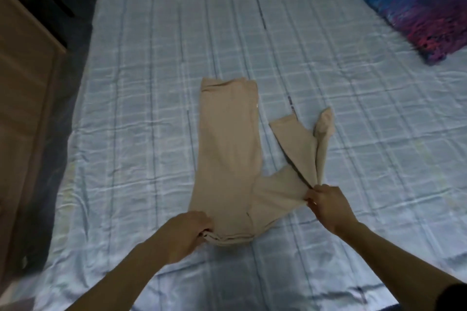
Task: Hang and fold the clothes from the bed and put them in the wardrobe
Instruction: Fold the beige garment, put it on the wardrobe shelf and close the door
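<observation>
My left hand (188,231) is gripping the near corner of the beige garment (227,159) lying on the bed (151,83); my right hand (326,203) is pinching its raised fold.

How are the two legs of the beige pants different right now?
The left leg lies flat and straight on the bed; the right leg is bent and partly lifted. The left hand holds the waist; the right hand pinches the bent leg. Both legs are the same beige.

I see matt beige cloth trousers (227,159) on a creased, faintly shiny checked bedsheet (328,108); the cabinet (22,83) beside looks like smooth wood.
</observation>
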Available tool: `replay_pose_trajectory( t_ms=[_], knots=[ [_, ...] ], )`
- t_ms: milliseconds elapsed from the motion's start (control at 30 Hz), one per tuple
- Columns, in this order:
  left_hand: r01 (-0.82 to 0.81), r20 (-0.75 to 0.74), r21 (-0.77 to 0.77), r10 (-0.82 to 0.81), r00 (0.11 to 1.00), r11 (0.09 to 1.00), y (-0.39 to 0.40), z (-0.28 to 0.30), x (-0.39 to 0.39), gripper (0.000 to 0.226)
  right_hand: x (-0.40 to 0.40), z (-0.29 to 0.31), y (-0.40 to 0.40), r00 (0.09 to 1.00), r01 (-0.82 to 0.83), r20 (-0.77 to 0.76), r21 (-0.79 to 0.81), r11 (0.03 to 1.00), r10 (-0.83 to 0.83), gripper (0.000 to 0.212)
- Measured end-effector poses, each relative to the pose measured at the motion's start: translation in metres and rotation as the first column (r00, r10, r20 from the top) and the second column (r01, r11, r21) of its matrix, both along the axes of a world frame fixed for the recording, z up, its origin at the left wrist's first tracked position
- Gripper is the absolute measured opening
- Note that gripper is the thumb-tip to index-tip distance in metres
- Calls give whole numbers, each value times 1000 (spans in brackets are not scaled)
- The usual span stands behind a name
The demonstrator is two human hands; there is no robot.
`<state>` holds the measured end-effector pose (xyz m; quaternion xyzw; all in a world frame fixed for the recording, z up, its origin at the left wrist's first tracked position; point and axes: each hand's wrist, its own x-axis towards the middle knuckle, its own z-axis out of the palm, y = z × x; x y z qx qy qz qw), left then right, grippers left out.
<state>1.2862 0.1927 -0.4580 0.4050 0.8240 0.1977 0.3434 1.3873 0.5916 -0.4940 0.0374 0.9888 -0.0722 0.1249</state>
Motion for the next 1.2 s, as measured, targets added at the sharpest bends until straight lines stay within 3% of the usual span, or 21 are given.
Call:
replay_pose_trajectory(
  t_ms=[133, 233, 333, 433, 500, 600, 700, 967, 1067, 1200],
  knots=[
    [95, 56, -215, -85, 995, 972, 2, -26, 16, 25, 13, -12, -31, 970, 71, 227, 66, 995, -85, 12],
    [64, 159, -177, -35, 987, 982, 6, -36, 10, 26, 1, -8, -54, 945, 98, 312, 18, 995, -98, 19],
    [-79, 192, -126, 102, 976, 989, 15, -33, -14, 28, -27, -4, -73, 979, 145, 161, -130, 981, -123, 21],
    [-203, 45, -53, 206, 978, 978, 31, -41, -51, 61, -64, -8, -86, 992, 128, 20, -240, 962, -127, 24],
    [-262, -83, -46, 258, 963, 964, 41, -50, -76, 61, -93, -17, -93, 993, 87, -58, -269, 959, -107, 23],
    [-325, -183, -2, 319, 930, 946, 58, -66, -110, 78, -138, -36, -101, 983, 46, -155, -315, 948, -99, 25],
    [-351, -250, -58, 327, 911, 935, 74, -78, -142, 93, -180, -56, -109, 973, 45, -204, -300, 953, -110, 34],
    [-422, -431, -17, 374, 821, 907, 115, -135, -240, 64, -300, -102, -99, 986, -2, -163, -255, 967, -41, 64],
    [-423, -434, -23, 372, 820, 906, 129, -148, -279, 71, -347, -121, -93, 986, 9, -161, -206, 979, -43, 73],
    [-435, -437, -14, 386, 812, 900, 141, -165, -318, 77, -370, -145, -86, 981, 37, -187, -76, 996, -51, 70]
  ],
)
